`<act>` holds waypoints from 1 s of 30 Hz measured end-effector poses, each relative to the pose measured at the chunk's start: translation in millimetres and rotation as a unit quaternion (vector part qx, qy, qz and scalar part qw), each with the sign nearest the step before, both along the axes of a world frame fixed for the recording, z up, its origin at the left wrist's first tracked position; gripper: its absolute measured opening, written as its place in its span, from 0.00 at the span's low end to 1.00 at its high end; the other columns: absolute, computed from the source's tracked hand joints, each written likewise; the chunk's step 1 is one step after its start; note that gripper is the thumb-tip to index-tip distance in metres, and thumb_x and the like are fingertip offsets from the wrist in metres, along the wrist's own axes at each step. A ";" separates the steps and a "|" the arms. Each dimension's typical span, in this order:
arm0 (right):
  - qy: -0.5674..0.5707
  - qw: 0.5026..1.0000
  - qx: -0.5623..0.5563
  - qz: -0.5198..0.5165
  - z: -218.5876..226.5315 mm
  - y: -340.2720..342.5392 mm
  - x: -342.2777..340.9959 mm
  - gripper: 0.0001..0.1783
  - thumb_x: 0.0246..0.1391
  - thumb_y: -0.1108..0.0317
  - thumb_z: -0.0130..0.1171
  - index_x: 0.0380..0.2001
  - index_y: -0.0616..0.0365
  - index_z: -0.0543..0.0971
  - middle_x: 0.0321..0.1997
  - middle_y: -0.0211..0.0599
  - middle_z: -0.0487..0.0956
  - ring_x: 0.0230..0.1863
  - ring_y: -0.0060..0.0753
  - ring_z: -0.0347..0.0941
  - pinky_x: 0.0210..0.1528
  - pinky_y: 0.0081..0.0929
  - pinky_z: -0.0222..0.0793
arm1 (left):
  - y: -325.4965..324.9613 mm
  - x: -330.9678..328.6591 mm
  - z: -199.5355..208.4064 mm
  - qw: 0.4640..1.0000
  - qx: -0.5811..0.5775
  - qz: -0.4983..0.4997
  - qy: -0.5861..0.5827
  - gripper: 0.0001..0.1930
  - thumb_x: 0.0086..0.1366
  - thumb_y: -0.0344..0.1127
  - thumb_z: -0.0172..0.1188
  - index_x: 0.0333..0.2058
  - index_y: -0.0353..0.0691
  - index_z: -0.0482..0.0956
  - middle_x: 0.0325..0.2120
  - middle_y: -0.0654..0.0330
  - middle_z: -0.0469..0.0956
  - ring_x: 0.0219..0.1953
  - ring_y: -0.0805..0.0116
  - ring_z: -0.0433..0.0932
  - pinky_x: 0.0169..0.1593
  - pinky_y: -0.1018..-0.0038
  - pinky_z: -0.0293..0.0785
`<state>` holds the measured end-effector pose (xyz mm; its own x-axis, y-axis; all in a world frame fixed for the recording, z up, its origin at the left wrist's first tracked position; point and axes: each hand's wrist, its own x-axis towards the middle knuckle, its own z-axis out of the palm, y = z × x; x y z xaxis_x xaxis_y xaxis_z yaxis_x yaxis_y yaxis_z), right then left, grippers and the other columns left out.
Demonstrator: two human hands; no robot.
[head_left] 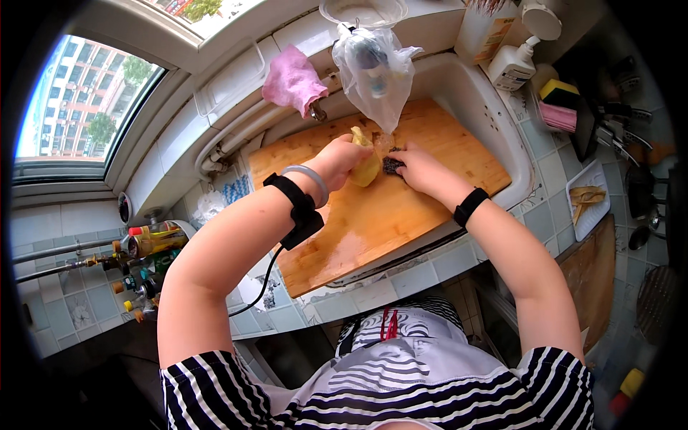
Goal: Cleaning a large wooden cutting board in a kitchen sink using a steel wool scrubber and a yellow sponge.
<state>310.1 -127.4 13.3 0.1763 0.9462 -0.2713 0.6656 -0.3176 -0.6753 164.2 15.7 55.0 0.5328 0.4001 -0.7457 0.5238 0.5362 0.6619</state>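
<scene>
Board (380,228) edges leave room: left hand (338,159) holds yellow piece (367,170), right hand (421,169) scourer (392,165).

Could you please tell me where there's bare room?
On the cutting board: the front, bordered by tiles, and the right end, bordered by the sink rim. It is crowded around the left hand, right hand and dark scrubber.
</scene>
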 end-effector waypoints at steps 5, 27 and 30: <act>0.049 0.998 0.004 0.034 9.8 -37.6 11.3 0.22 0.52 0.76 0.60 0.52 0.57 0.78 0.48 0.50 0.73 0.50 0.52 0.71 0.55 0.37 0.67 | 6.4 36.8 -12.6 1.000 0.010 0.003 -0.001 0.16 0.69 0.34 0.56 0.53 0.41 0.70 0.50 0.60 0.73 0.53 0.64 0.72 0.57 0.66 0.69; -0.028 0.998 0.056 0.023 7.3 -9.7 -18.7 0.15 0.51 0.76 0.56 0.44 0.64 0.79 0.45 0.57 0.72 0.48 0.59 0.69 0.50 0.45 0.69 | 8.3 56.0 -23.3 0.988 -0.118 -0.017 -0.101 0.12 0.71 0.44 0.52 0.44 0.43 0.74 0.42 0.61 0.78 0.42 0.67 0.77 0.47 0.68 0.76; 0.082 0.986 0.101 0.101 25.7 -22.5 -38.0 0.23 0.52 0.75 0.60 0.53 0.60 0.76 0.49 0.51 0.71 0.52 0.54 0.69 0.55 0.41 0.67 | 23.8 39.0 -37.7 0.982 -0.146 -0.038 -0.113 0.11 0.71 0.42 0.52 0.43 0.42 0.73 0.41 0.59 0.78 0.39 0.65 0.78 0.45 0.67 0.77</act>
<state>272.2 -149.9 39.0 -0.0522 0.9952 -0.0828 0.5777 -0.0376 -0.8154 203.2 39.5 17.3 0.7181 0.1408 -0.6816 0.4261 0.6854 0.5904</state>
